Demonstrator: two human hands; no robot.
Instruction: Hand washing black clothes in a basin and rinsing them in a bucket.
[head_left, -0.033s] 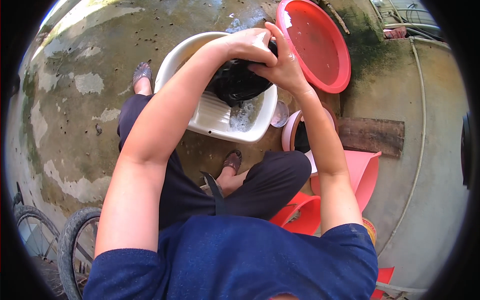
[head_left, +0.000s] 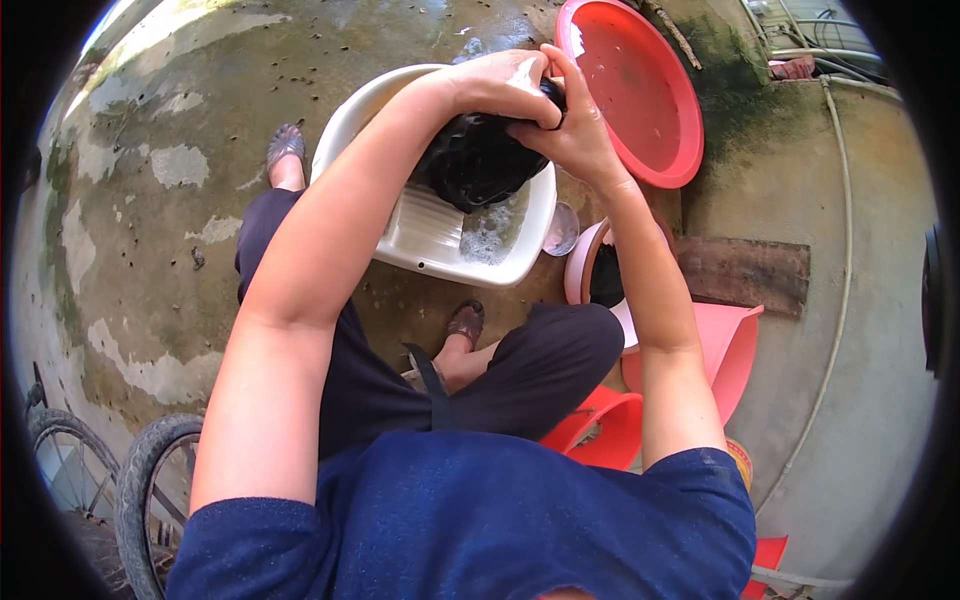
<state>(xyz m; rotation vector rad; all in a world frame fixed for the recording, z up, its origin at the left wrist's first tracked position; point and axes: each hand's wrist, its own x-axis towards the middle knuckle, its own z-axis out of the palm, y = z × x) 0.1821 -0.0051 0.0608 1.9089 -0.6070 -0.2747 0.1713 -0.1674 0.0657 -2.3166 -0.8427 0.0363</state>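
Observation:
A wet, shiny black cloth [head_left: 478,165] bunches up above the white basin [head_left: 335,135], which has a ribbed washboard [head_left: 425,222] moulded into it and foamy water [head_left: 485,240] at its near right. My left hand [head_left: 505,85] closes on the upper part of the cloth, with white suds on its back. Against it, my right hand [head_left: 575,130] grips the same bunched cloth from the right, thumb pointing left. The two hands meet at the fingers, so the cloth between them is partly hidden.
A red basin [head_left: 690,150] of water stands at the far right. Beside the white basin are a small metal bowl [head_left: 562,228] and a pink-white bucket [head_left: 578,275] with dark contents. A wooden board [head_left: 745,272], red plastic stools [head_left: 720,345] and bicycle wheels [head_left: 130,500] surround me.
Both hands have shifted very slightly to the right and toward me, still gripping the black cloth.

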